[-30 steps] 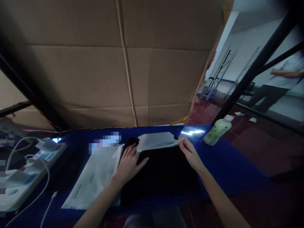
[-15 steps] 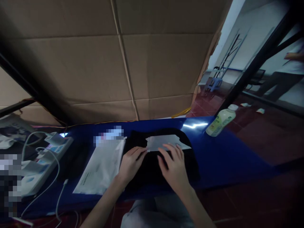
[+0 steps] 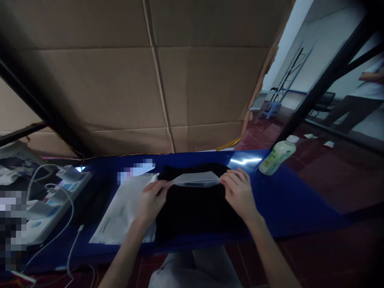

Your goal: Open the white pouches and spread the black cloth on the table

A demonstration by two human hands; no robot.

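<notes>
A thin whitish sheet (image 3: pixel 196 179), perhaps paper or film, is stretched sideways over a folded black cloth (image 3: pixel 199 210). A dark slit runs along its middle; its material is hard to make out. My left hand (image 3: pixel 154 200) pinches the left end between thumb and fingers. At the right end, my right hand (image 3: pixel 238 192) pinches it the same way. Beneath it, the black cloth lies on the blue table cover. Close to my left hand, and partly behind that forearm, lies a flat white plastic bag (image 3: pixel 124 210) with small print.
A green-labelled bottle (image 3: pixel 276 156) stands at the right on the blue table (image 3: pixel 285 200). At the left lies a power strip (image 3: pixel 57 212) with chargers and white cables. Cardboard (image 3: pixel 210 88) rises behind the table. A person (image 3: pixel 354 100) is beyond the frame at right.
My hands have moved apart, the right one outward to the sheet's right end. The sheet is now pulled between them, with a slit showing.
</notes>
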